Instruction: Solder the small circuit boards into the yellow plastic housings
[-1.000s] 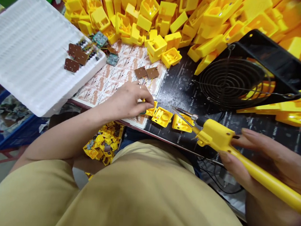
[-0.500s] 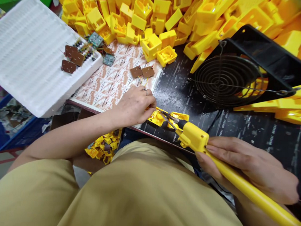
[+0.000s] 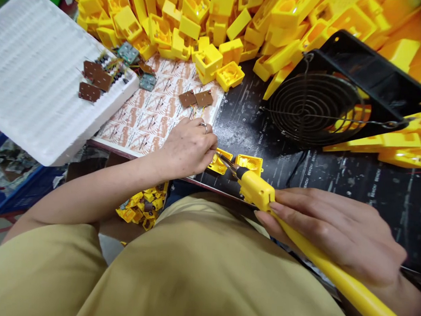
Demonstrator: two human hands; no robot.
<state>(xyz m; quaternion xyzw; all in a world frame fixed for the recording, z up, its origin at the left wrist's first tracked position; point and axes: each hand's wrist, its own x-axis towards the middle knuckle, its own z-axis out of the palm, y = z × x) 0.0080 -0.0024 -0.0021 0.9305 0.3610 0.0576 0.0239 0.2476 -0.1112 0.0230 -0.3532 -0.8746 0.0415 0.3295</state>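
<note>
My right hand [image 3: 335, 236] is closed around the handle of a yellow soldering iron [image 3: 261, 189], which points left with its metal tip over a small open yellow plastic housing [image 3: 221, 164]. At that housing's left edge, my left hand [image 3: 190, 146] has its fingers curled and closed on it; the fingertips are partly hidden. Just right of it lies a second open yellow housing [image 3: 250, 164], beyond the iron's tip. Two brown circuit boards [image 3: 196, 98] with thin wires lie above my left hand.
A black fan [image 3: 312, 108] with a wire guard stands at the right. Yellow housings [image 3: 201, 19] are heaped along the back. A white foam tray [image 3: 51, 74] with several boards on its corner is at left, above a blue crate [image 3: 19, 188]. More yellow parts [image 3: 143, 206] sit below the table edge.
My right hand has brought the soldering iron left and slightly down, its body nearer the left housing. My left hand stays at the housing. The view has shifted slightly.
</note>
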